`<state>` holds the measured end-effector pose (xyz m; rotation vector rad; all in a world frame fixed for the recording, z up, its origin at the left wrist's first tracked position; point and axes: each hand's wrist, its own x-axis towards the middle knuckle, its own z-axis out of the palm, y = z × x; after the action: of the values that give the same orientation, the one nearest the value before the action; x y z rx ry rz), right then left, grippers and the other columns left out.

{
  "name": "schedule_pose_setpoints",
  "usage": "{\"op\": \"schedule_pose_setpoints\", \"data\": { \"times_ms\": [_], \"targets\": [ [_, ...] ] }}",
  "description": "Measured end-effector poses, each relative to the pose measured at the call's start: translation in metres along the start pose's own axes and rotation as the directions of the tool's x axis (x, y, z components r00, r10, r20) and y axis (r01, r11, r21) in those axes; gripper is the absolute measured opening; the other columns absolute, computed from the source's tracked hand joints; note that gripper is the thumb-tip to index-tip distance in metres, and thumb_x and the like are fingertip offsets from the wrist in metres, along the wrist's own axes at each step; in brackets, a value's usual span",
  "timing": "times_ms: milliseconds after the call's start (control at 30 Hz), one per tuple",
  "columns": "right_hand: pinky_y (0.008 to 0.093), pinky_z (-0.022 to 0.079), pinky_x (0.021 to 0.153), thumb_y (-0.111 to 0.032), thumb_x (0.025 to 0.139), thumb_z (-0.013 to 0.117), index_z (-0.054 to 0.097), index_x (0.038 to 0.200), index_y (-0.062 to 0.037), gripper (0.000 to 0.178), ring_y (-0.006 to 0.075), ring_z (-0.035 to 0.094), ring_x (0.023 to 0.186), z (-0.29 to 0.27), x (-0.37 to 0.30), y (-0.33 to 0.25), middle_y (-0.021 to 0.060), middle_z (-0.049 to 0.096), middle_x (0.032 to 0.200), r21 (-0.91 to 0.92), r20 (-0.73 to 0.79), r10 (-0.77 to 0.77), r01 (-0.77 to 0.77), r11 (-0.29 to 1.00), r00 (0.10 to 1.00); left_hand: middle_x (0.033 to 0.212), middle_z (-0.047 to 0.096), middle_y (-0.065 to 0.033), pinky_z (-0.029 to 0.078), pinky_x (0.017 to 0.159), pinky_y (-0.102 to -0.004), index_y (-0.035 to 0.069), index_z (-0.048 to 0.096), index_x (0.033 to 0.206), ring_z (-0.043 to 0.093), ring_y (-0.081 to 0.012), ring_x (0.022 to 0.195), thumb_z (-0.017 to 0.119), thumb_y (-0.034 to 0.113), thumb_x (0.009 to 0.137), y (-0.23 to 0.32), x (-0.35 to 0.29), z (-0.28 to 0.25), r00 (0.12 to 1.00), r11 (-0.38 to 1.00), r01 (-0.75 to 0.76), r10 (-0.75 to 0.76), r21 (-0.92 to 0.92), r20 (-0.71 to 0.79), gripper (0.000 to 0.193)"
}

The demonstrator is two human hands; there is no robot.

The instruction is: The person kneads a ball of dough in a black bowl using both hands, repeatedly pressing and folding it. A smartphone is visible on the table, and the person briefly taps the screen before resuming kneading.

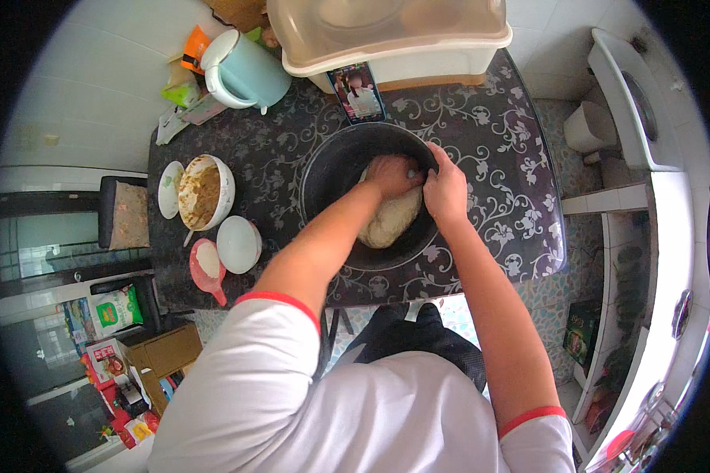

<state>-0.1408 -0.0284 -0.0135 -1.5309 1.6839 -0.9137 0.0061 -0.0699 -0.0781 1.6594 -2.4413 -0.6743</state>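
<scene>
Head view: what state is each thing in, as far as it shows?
Black pot: uncovered, right hand gripping its rim
Dough: one rounded lump, partly hidden under left hand
Storage box: translucent lid on
Phone: upright, screen lit
Light blue kettle: upright, lidded
White mixing bowl: uncovered, brown contents
Pink scoop: holding white powder

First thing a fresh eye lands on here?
The big dark pot on the patterned table, with pale dough inside, the left hand on the dough and the right hand at the pot's right rim. Next, the lit phone just beyond the pot, in front of a large lidded box. Then the light-blue jug toward the table's far left corner.
</scene>
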Motion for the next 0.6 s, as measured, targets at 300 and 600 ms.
{"op": "schedule_pose_setpoints", "data": {
  "times_ms": [300, 600],
  "targets": [
    [0.045, 0.048, 0.084, 0.002, 0.081, 0.056, 0.057, 0.124, -0.0144, 0.046, 0.0402, 0.061, 0.098, -0.006, 0.002, -0.001, 0.0217, 0.065, 0.101, -0.086, 0.117, 0.0, 0.01, 0.996, 0.993, 0.103, 0.061, -0.0157, 0.044, 0.088, -0.0453, 0.012, 0.062, 0.106, 0.056, -0.035, 0.104, 0.073, 0.043, 0.07, 0.06, -0.097, -0.06, 0.988, 0.978, -0.155, 0.151, 0.138, 0.035, 0.048],
    [0.0472, 0.049, 0.081, 0.002, 0.081, 0.053, 0.058, 0.122, -0.015, 0.045, 0.0413, 0.062, 0.092, -0.003, -0.001, -0.001, 0.0224, 0.066, 0.097, -0.05, 0.126, -0.052, 0.059, 0.997, 0.991, 0.087, 0.066, -0.0141, 0.05, 0.077, -0.0462, 0.014, 0.066, 0.1, 0.065, -0.035, 0.084, 0.068, 0.049, 0.071, 0.037, -0.069, -0.003, 0.993, 0.983, -0.117, 0.114, 0.142, 0.034, 0.046]
  ]
}}
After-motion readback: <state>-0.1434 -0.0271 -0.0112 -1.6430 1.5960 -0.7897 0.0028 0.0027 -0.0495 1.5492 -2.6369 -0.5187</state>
